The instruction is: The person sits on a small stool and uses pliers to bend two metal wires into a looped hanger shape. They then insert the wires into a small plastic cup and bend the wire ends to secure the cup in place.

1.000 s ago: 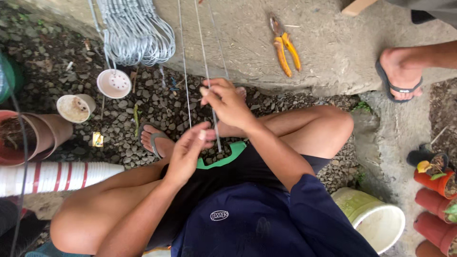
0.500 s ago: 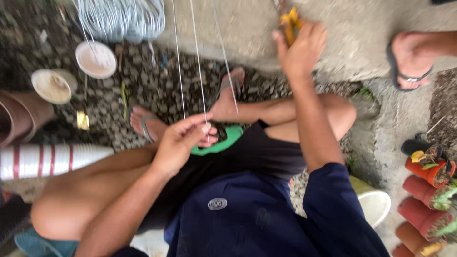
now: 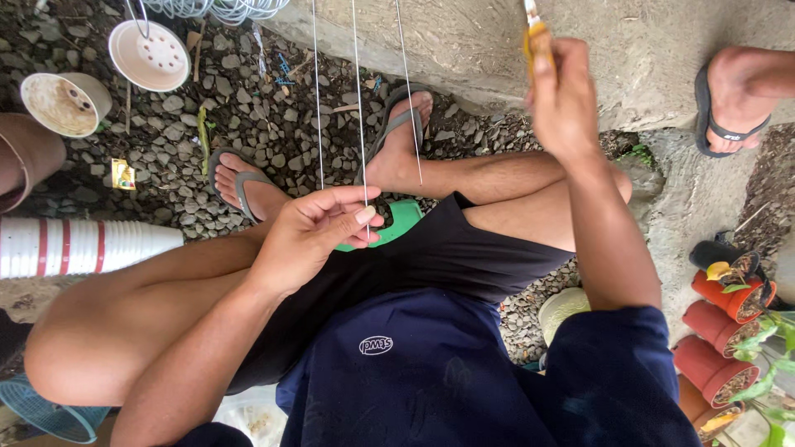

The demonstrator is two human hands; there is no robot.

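Note:
My left hand pinches the lower ends of thin grey wires that run up out of the frame, just above a green seat between my legs. My right hand is raised over the concrete slab and grips orange-handled pliers, of which only the handles show above my fingers. I sit with bent knees, feet in grey flip-flops on gravel.
Two white perforated pots and a stack of red-striped white pots lie on the gravel at left. A bundle of wire hooks is at the top. Another person's foot rests at right. Terracotta pots stand at lower right.
My right hand left the wires, reached to the pliers on the concrete and has lifted them. My left hand kept its pinch on the wires. The camera moved closer.

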